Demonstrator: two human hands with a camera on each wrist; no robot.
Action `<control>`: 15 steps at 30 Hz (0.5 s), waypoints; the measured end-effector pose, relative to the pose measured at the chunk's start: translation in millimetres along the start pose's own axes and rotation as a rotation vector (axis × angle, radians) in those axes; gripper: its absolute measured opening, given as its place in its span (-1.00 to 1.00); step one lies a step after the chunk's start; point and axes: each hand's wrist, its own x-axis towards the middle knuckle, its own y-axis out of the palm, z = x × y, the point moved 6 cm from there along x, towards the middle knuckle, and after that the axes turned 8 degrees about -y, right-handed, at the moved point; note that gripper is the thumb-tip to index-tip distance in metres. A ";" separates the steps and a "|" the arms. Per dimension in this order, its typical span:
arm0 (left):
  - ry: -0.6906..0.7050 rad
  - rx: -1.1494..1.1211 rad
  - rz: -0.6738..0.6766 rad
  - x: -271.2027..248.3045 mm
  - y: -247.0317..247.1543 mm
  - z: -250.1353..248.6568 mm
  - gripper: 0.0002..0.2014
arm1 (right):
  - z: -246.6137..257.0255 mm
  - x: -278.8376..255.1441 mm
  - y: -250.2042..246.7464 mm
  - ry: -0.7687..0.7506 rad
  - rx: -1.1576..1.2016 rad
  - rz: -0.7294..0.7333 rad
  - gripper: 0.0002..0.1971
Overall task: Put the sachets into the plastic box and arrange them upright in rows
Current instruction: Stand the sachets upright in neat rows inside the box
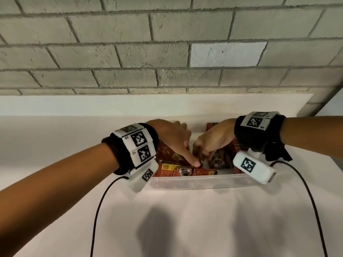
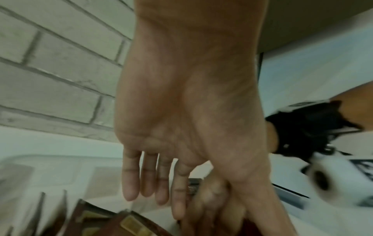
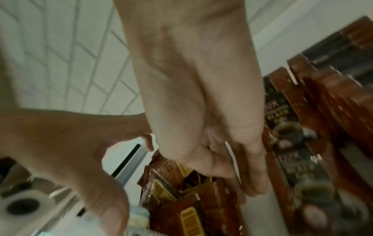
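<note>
A clear plastic box [image 1: 185, 181] stands on the white counter and holds several red-brown sachets [image 1: 168, 168]. Those at its left end lie flat or lean; others at its right end [image 3: 302, 127] stand on edge in a row. Both hands are inside the box. My left hand [image 1: 185, 145] has straight, spread fingers [image 2: 131, 183], and its thumb tip touches a sachet's top corner. My right hand [image 1: 206, 151] points down between the sachets. Its thumb lies against its fingers [image 3: 254, 175], and it seems to pinch a sachet [image 3: 214, 196]. Its fingertips are hidden.
A grey brick wall [image 1: 167, 52] rises behind a white ledge at the back of the counter. Black cables [image 1: 96, 210] run from both wrist cameras toward me over the bare counter [image 1: 185, 229]. The counter's right edge [image 1: 334, 164] is near the box.
</note>
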 end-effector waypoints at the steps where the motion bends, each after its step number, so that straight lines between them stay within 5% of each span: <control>1: 0.027 0.009 0.014 0.1 3.0 -8.7 -0.23 | 1.7 -2.3 -3.1 -0.014 -0.081 -0.014 -0.66; 9: -0.017 0.114 0.101 27.5 19.6 -24.1 -0.08 | -8.7 -13.8 -21.4 0.028 -0.701 -0.060 -0.68; 15: -0.031 0.135 0.175 34.7 21.0 -30.7 -0.09 | -12.4 -12.3 -28.7 0.026 -0.716 -0.054 -0.62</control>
